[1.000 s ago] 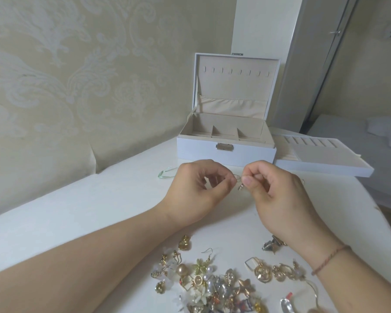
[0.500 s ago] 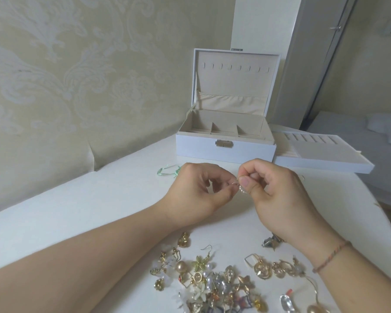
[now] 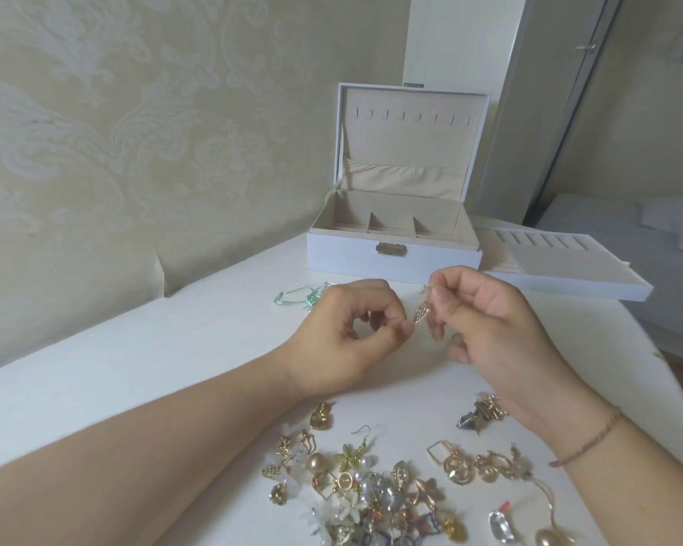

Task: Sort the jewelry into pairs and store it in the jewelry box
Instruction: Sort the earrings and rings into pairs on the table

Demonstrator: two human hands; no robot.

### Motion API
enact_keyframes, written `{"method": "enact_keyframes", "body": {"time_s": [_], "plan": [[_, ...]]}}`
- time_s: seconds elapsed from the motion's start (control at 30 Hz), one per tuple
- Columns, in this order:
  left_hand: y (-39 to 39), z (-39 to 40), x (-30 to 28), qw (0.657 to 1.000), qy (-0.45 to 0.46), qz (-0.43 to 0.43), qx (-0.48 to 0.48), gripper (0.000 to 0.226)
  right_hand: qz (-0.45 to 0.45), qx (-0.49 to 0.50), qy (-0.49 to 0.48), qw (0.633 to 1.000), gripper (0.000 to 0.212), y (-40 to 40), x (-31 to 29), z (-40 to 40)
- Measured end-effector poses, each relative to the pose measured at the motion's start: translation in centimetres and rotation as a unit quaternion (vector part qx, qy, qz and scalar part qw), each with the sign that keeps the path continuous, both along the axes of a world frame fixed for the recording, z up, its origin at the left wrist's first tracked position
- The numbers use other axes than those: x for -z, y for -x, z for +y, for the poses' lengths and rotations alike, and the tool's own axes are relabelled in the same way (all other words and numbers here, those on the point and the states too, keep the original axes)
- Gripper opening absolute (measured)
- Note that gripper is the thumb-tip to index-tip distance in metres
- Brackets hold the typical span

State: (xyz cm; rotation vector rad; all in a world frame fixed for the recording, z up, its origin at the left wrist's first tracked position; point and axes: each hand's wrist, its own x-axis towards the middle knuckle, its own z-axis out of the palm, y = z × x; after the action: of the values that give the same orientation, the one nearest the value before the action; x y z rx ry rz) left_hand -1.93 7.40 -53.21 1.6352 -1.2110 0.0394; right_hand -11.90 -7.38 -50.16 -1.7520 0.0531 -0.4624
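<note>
Jewelry [image 3: 375, 490] lies heaped at lower centre on a white table [image 3: 135, 348] against patterned wallpaper [image 3: 135, 132]. At upper centre the jewelry box [image 3: 395, 246] stands open — compartments bare — its tray [image 3: 568, 269] alongside. Right hand [image 3: 501, 333] pinches a gold earring [image 3: 539, 316]; left hand [image 3: 351, 340] pinches its lower tip.

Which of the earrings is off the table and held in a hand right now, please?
The small gold dangling earring, pinched by the right hand; all others lie in the loose pile on the table.
</note>
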Motion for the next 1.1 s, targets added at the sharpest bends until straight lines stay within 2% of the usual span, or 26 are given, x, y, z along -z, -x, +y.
{"method": "enact_keyframes", "body": {"time_s": [0.13, 0.2, 0.27, 0.33, 0.37, 0.47, 0.53, 0.6, 0.67, 0.73, 0.8, 0.9, 1.0, 1.1], "plan": [[-0.1, -0.1, 0.0, 0.999, -0.013, 0.027, 0.022, 0.03, -0.033, 0.031, -0.138, 0.989, 0.019, 0.0, -1.2, -1.9], [-0.1, -0.2, 0.0, 0.999, -0.041, 0.024, 0.024, 0.029, -0.031, 0.052, -0.151, 0.987, 0.021, 0.0, -1.4, -3.2], [-0.1, -0.2, 0.1, 0.996, -0.076, 0.028, 0.028, 0.029, 0.027, 0.106, -0.037, 0.993, 0.025, -0.1, -0.8, -4.5], [-0.1, -0.2, 0.1, 0.993, -0.11, 0.036, 0.04, 0.031, 0.095, 0.123, 0.133, 0.979, 0.022, -0.2, 0.0, -5.4], [-0.1, 0.0, 0.0, 0.99, -0.127, 0.035, 0.053, 0.033, 0.118, 0.113, 0.179, 0.97, 0.018, -0.2, 0.3, -5.5], [0.3, 0.5, -0.8, 0.977, -0.185, 0.018, 0.1, 0.035, 0.133, 0.059, 0.188, 0.971, 0.013, 0.0, 0.4, -4.7], [0.4, 0.4, -1.2, 0.979, -0.161, 0.058, 0.108, 0.041, 0.113, 0.012, 0.185, 0.976, 0.011, 0.0, 0.2, -3.6], [0.3, -0.3, -1.1, 0.988, -0.049, 0.138, 0.056, 0.046, 0.074, -0.029, 0.155, 0.985, 0.008, -0.1, -0.1, -2.5], [-0.1, -0.8, -0.8, 0.986, 0.03, 0.165, -0.014, 0.034, 0.03, -0.044, 0.111, 0.992, 0.002, -0.1, -0.2, -1.9], [-0.2, -0.9, -0.7, 0.988, 0.02, 0.155, -0.012, 0.028, 0.0, -0.049, 0.069, 0.996, 0.01, -0.2, -0.2, -1.5], [-0.1, -0.8, -0.5, 0.984, 0.008, 0.173, 0.042, 0.019, -0.009, -0.053, 0.028, 0.998, 0.016, -0.2, -0.2, -1.3], [-0.3, -0.6, -0.4, 0.977, 0.021, 0.195, 0.08, 0.004, -0.015, -0.043, -0.017, 0.999, 0.012, -0.2, -0.2, -1.4], [-0.6, -0.4, -0.4, 0.977, 0.012, 0.203, 0.069, 0.006, 0.001, -0.035, 0.001, 0.999, 0.01, -0.1, -0.3, -1.6], [-0.9, -0.3, -0.4, 0.971, 0.011, 0.228, 0.064, 0.013, 0.013, -0.01, 0.067, 0.998, 0.009, -0.1, -0.1, -1.8]]}}
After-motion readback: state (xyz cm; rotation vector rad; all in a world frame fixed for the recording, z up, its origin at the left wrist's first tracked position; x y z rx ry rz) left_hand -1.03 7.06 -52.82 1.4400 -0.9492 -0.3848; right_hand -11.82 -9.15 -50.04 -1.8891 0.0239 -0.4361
